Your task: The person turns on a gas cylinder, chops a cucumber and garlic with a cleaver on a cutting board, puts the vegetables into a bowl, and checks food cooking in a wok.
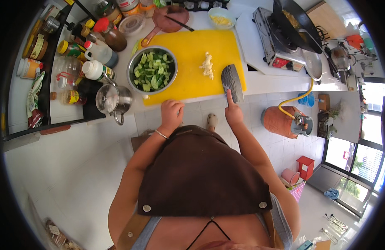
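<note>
My right hand [233, 112] grips a cleaver [232, 81], its index finger stretched along the dark blade. The blade lies over the right front edge of the yellow cutting board [188, 89]. A small pile of pale chopped pieces, like garlic [207, 66], sits on the board left of the blade. My left hand [171, 114] is at the counter's front edge with curled fingers and nothing visible in them. Beyond it, a metal bowl [174, 80] of cut green vegetables [153, 71] stands on the board's left side. A tiny white bit [145, 96] lies close to the bowl.
Left stand a lidded metal pot [113, 101] and several bottles. Behind the board are a reddish pan [169, 21] and a bowl of yellow pieces [221, 18]. At right, a wok [294, 27] sits on a gas stove [269, 41]; its yellow hose [294, 100] reaches a gas cylinder [284, 121].
</note>
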Available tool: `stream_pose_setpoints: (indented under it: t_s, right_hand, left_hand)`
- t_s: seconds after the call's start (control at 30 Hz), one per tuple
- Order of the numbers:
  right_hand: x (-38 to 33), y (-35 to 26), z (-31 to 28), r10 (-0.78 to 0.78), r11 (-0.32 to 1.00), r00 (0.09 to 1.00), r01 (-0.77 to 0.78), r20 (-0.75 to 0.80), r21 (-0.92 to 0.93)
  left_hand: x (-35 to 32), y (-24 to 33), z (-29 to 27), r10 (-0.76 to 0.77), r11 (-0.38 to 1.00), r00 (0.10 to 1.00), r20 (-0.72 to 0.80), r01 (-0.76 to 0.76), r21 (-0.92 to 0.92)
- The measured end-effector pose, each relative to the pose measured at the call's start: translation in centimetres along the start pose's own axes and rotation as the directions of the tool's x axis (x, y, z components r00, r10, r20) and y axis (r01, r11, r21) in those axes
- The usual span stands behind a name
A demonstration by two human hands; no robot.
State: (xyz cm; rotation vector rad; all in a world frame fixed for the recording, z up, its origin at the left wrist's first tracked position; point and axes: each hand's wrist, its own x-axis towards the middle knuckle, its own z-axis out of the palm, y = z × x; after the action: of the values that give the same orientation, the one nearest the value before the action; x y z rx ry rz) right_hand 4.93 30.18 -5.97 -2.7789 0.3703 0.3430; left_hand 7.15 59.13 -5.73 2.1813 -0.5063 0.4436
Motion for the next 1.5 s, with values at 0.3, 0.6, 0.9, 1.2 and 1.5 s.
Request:
stream_pose_setpoints:
  t_s: [0.3,0.6,0.9,1.2,1.5]
  right_hand:
    - [0.5,1.8,-2.9,-0.061,0.801,0.998,0.057,-0.013,0.596]
    - [0.9,-0.4,-5.7,-0.075,-0.113,0.943,-0.33,0.323,0.937]
    - [4.6,-0.3,-9.4,-0.406,-0.051,0.812,-0.478,0.419,0.877]
    - [8.7,5.3,-12.7,-0.417,0.271,0.794,-0.357,0.443,0.894]
    - [9.4,5.8,-12.1,-0.343,0.774,0.935,0.227,0.09,0.592]
  left_hand:
    - [2.9,2.1,2.0,0.105,0.992,0.994,0.015,-0.104,-0.068]
    - [6.2,5.2,6.7,0.122,0.99,0.988,0.096,-0.115,-0.076]
    - [15.9,7.7,11.5,0.053,0.992,0.995,-0.085,-0.043,0.122]
    - [14.2,4.5,14.5,-0.023,0.915,1.0,-0.009,0.024,0.402]
    - [14.6,4.7,15.4,0.044,0.925,0.996,0.081,-0.071,0.374]
